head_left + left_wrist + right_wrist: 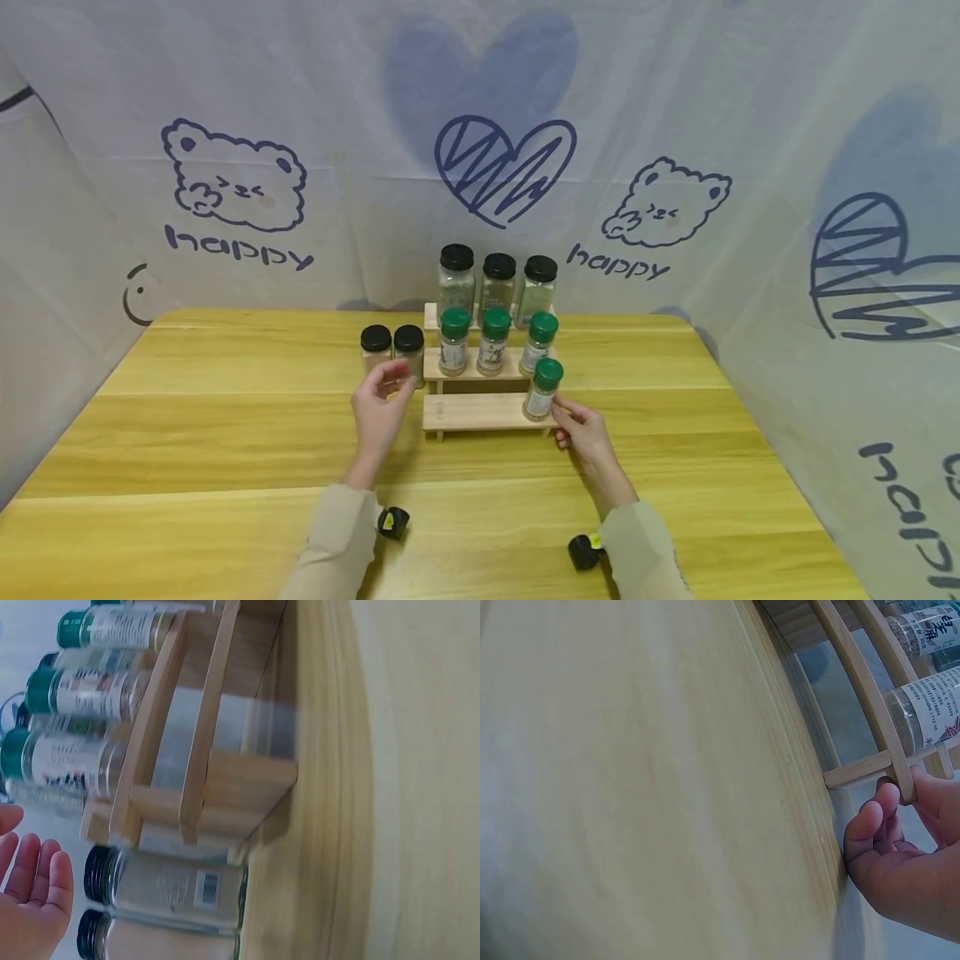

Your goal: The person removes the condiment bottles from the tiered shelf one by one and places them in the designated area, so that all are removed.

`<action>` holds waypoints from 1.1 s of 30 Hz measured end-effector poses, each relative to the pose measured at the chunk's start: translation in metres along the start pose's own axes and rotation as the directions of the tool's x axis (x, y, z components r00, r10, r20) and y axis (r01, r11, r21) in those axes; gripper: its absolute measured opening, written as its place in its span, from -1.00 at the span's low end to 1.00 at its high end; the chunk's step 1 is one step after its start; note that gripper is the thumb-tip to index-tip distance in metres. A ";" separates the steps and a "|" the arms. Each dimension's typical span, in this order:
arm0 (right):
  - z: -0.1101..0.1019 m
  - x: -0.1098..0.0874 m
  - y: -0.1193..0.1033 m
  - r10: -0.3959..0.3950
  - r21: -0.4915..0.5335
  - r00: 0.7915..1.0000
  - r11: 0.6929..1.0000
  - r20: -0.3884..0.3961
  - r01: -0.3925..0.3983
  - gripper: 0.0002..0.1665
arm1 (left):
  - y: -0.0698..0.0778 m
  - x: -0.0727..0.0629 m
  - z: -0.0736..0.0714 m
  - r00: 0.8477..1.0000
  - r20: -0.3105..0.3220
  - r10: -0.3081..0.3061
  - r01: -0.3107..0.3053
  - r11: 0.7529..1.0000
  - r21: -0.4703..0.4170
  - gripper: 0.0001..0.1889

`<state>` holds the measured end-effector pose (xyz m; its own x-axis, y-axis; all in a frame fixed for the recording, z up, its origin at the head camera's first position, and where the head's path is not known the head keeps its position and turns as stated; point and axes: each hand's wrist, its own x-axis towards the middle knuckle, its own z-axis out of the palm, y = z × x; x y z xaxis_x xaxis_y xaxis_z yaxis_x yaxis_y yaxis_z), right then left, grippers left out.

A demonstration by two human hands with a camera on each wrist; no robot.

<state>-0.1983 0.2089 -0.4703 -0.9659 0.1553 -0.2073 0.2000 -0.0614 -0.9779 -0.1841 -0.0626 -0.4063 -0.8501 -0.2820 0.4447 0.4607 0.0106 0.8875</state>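
Observation:
A three-tier wooden spice rack point(480, 414) stands on the table. My right hand point(585, 429) is at the right end of its lowest shelf; in the right wrist view the thumb and curled fingers point(886, 798) pinch the shelf's end. Right beside that thumb, a green-capped spice jar point(540, 392) stands on the lowest shelf. My left hand point(381, 408) holds nothing, its fingers loosely bent in front of two black-capped jars. One of these, a black-capped jar point(180, 881), stands close to the rack's left side, and the other black-capped jar point(165, 936) is beside it.
Three green-capped jars, one a middle green-capped jar point(493, 342), stand on the middle shelf. Three taller black-capped jars, including a left one point(456, 287), line the top shelf. A printed cloth point(360, 167) hangs behind the wooden table point(225, 433).

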 end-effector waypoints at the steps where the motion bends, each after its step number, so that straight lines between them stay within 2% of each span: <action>1: 0.000 0.000 0.000 -0.001 0.000 1.000 1.000 0.000 0.001 -0.60 | 0.000 -0.001 0.002 1.000 0.010 0.000 0.000 1.000 -0.002 -0.79; 12: 0.001 0.000 0.000 0.007 0.017 1.000 1.000 -0.008 -0.006 -0.60 | 0.005 -0.013 0.030 0.991 0.134 -0.014 0.014 1.000 -0.001 -0.82; 18: 0.000 0.000 0.000 0.004 0.015 1.000 1.000 -0.011 -0.003 -0.60 | 0.011 -0.018 0.049 0.978 0.207 -0.005 0.000 1.000 0.028 -0.83; 23: 0.000 0.001 0.000 -0.002 0.027 1.000 1.000 -0.008 0.002 -0.59 | 0.016 -0.021 0.066 0.962 0.273 0.002 -0.011 0.999 0.033 -0.82; 33: 0.000 0.000 -0.001 0.001 0.020 1.000 1.000 -0.006 -0.001 -0.59 | 0.019 -0.020 0.088 0.946 0.323 0.029 -0.032 0.999 0.004 -0.79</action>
<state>-0.1982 0.2085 -0.4697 -0.9645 0.1616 -0.2087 0.1978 -0.0812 -0.9769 -0.1808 0.0279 -0.3877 -0.8733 0.0437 0.4851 0.4864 0.0231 0.8735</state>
